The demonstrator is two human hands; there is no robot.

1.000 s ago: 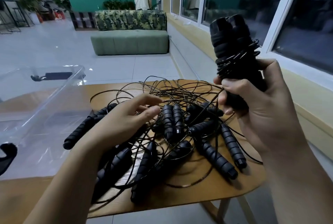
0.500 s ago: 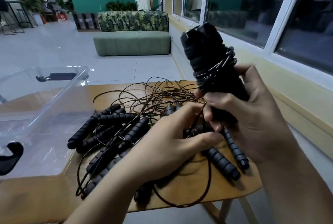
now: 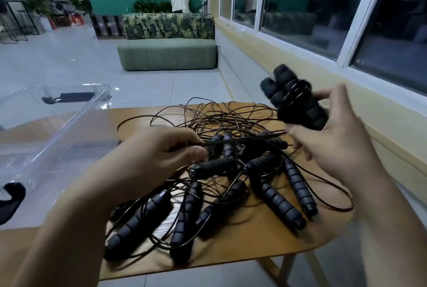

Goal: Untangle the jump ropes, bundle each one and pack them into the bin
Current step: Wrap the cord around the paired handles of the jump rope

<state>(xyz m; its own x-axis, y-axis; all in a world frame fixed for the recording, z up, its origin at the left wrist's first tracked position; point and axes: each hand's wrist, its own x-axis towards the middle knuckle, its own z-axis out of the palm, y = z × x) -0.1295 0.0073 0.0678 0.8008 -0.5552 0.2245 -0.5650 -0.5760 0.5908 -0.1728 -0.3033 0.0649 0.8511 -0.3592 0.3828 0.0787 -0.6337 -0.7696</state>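
The clear bin (image 3: 101, 93) sits at the left edge on the counter (image 3: 265, 242). At centre-left the left hand (image 3: 157, 155), knuckles up, pinches a taut cord (image 3: 242, 140) above the tangled jump ropes (image 3: 231, 171) lying mid-frame. At upper right the raised right hand (image 3: 335, 145) grips a cord-wrapped bundle (image 3: 298, 104) between thumb and fingers.

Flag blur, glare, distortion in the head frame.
Head view: motion blur smears the right hand and the rope bundle it grips; the left hand, pinching a cord, is less blurred; the clear bin shows glare; the windows mirror the room; wide-angle bowing at edges.
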